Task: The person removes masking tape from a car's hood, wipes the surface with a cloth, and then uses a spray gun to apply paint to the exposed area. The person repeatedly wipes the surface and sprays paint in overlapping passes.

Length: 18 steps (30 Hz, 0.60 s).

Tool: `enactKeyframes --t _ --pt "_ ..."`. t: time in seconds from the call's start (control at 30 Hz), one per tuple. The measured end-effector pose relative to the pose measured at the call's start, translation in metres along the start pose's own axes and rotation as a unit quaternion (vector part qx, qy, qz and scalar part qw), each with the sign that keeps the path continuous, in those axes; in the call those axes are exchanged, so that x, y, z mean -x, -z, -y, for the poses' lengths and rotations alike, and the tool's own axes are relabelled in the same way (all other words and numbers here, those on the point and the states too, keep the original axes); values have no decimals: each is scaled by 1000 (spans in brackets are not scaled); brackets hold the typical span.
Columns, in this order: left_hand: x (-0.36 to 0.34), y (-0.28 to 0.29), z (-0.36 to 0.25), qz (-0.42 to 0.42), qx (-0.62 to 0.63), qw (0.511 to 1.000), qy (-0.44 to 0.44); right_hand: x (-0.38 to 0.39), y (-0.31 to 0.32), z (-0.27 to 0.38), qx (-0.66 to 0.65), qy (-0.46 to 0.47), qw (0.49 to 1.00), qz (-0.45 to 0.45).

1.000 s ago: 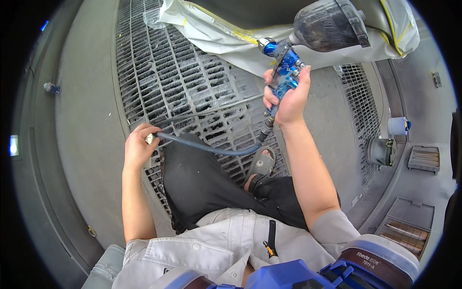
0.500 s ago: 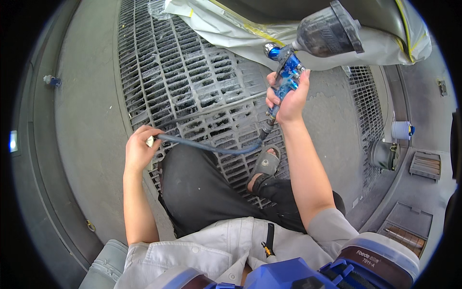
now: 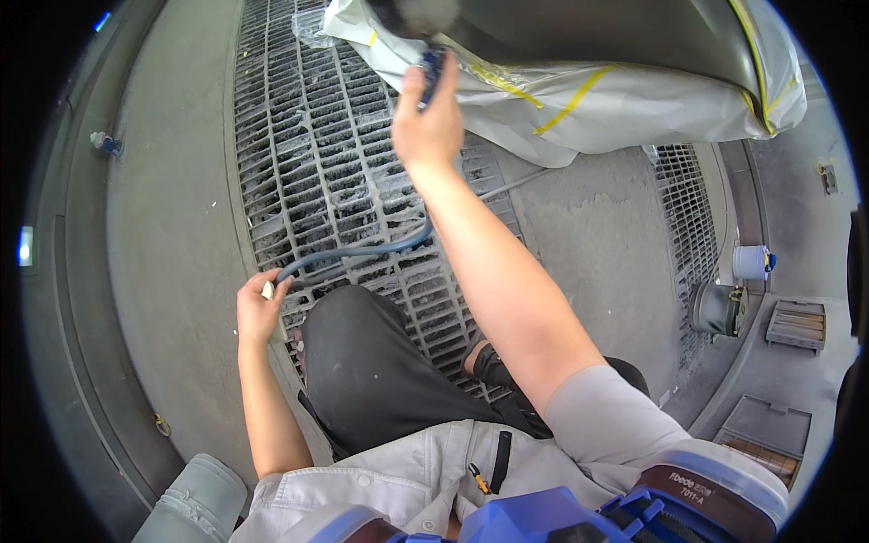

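My right hand [image 3: 427, 131] is closed round a spray gun [image 3: 433, 71], reaching up in front of a dark glossy car panel [image 3: 615, 34]. Motion blurs the gun's cup at the top edge. A blue-grey air hose [image 3: 362, 251] curves from behind my right forearm to my left hand [image 3: 260, 306], whose fingers pinch it low over the floor grate. A small whitish scrap [image 3: 268, 290], perhaps cloth or paper, also sticks out between those fingers. White masking sheet [image 3: 625, 107] with yellow tape hangs below the panel.
Metal floor grating [image 3: 308, 154] lies beneath me, with a second strip [image 3: 685, 208] to the right. A white tub [image 3: 749, 262], a bucket [image 3: 715, 309] and a grey crate [image 3: 797, 326] stand at the right. A grey container [image 3: 201, 493] is at lower left.
My right hand has swept left and up with the spray gun, to the panel's left part. The hose has swung left with it. My left hand still grips the hose, slightly lower.
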<state>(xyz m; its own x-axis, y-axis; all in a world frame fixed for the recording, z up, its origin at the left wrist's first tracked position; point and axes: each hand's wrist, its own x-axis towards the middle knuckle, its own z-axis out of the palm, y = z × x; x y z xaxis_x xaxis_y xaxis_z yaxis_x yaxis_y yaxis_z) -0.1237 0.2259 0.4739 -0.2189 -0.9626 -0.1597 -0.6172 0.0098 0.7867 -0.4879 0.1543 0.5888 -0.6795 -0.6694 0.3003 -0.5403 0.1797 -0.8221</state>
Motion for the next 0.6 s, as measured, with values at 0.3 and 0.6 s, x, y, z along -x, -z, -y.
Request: enactKeyframes --t 0.3,0.6 --pt "16 -5 5 17 -17 999 -21 3 28 -7 -197 32 977 70" --pt "15 13 3 31 -21 999 9 0 81 -6 -431 -162 877 137"
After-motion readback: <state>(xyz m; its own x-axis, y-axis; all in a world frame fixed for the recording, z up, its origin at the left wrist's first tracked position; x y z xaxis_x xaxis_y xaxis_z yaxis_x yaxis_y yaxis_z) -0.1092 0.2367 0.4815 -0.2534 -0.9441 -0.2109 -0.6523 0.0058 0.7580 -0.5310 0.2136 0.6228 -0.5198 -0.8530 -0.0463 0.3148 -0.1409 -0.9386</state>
